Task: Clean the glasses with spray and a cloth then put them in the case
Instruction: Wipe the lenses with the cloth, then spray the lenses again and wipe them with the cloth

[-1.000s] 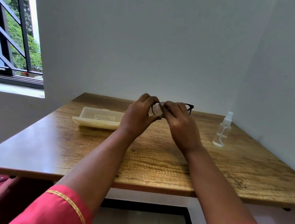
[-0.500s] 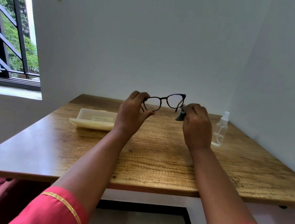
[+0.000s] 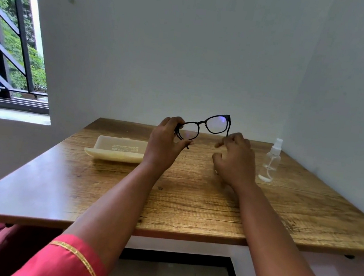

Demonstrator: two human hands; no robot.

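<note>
The left hand (image 3: 164, 142) pinches the glasses (image 3: 205, 127) at their left end, fingers over the top of the frame and thumb under it, holding them up above the far middle of the table (image 3: 190, 207) with the lenses facing the person and the right end tilted higher. The right hand (image 3: 234, 160) hovers just below and beside the right temple, fingers loosely curled and apart, holding nothing that can be seen; whether a fingertip touches the temple cannot be told. The case (image 3: 117, 149) lies on the table left of the left hand, near the far-left edge, its long side parallel to the back wall. The bottle (image 3: 271, 161) stands upright to the right of the right hand, close to the right wall (image 3: 351, 112) and the table's far-right corner. Bare wood runs from the hands to the near edge, crossed only by the two forearms. A barred window (image 3: 11, 48) sits at the far left.
</note>
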